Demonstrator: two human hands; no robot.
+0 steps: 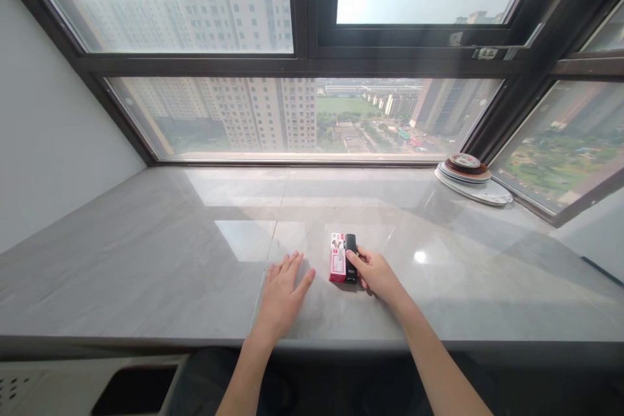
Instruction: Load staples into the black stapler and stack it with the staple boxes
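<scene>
Head camera looks forward — down over the counter (146, 266).

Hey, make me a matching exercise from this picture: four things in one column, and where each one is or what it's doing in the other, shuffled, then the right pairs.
Column one
1. Left hand
2. Right hand
3. Red-and-white box
4. Stack of round pieces

Column two
A. Standing close along the left side of the black object
B. Near the window corner, at the far right of the grey counter
C. Fingers spread, holding nothing
D. Gripping the black object

Right pairs
1-C, 2-D, 3-A, 4-B
</scene>
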